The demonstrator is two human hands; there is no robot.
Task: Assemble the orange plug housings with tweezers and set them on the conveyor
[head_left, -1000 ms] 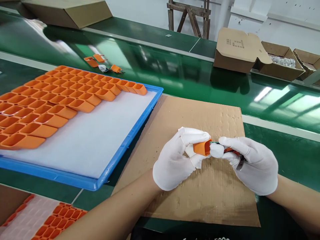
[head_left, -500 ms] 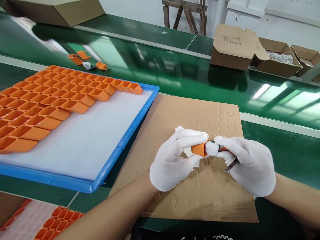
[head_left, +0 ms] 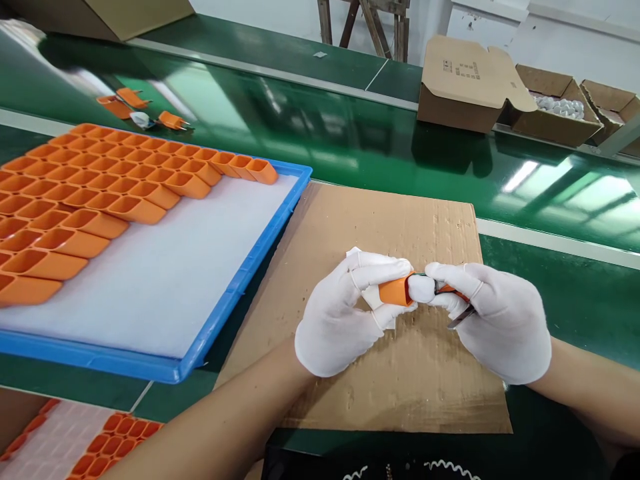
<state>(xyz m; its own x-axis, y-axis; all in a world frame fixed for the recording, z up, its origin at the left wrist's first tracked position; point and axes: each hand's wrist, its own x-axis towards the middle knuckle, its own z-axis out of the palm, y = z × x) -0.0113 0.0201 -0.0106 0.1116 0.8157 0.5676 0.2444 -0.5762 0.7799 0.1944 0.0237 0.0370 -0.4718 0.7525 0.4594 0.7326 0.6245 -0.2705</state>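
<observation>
A white wall [head_left: 270, 19] backs the green worktop [head_left: 555, 287], cardboard [head_left: 380, 393] beneath the orange casing [head_left: 393, 292].

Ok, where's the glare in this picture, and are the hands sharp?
Head view: bright reflections glare off the green surface, at right and upper left; also in the head view, left hand and right hand look fairly sharp, though pale.

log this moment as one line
left hand: holds orange shell | right hand: holds white-ended part at shell's mouth | beneath: cardboard sheet | left of sheet: blue tray
</observation>
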